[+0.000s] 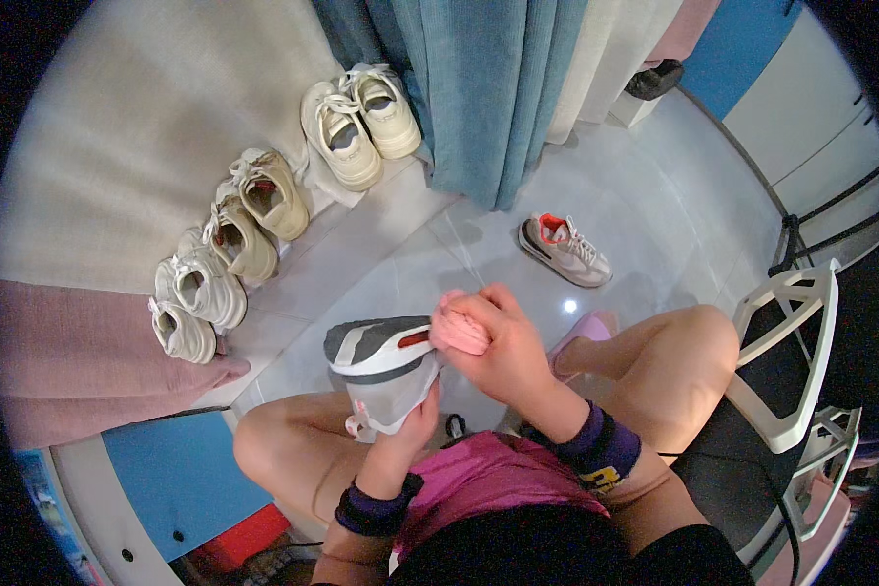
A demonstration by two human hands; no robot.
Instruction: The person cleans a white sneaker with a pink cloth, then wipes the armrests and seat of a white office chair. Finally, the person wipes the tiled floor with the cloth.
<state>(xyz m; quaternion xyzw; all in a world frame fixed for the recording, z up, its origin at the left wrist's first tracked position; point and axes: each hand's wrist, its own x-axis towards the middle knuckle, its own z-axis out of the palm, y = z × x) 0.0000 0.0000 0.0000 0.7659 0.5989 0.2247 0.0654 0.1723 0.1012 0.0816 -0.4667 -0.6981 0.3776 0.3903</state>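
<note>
A grey and white sneaker [379,391] is tilted on its side in front of my lap, its sole edge turned up. My left hand [412,430] is closed around its lower part; some of those fingers are hidden behind the shoe. My right hand [506,347] grips a bunched pink cloth [459,327] and presses it against the sole end, beside a red patch. A similar sneaker [566,250] with an orange lining stands on the floor ahead, to the right of my hands.
White shoes [342,137] line the curtain's foot at the left, several in a row. A blue curtain [479,88] hangs ahead. White plastic frames [786,361] stand at my right. A blue cabinet door [181,488] is at lower left. My foot wears a pink slipper [591,332].
</note>
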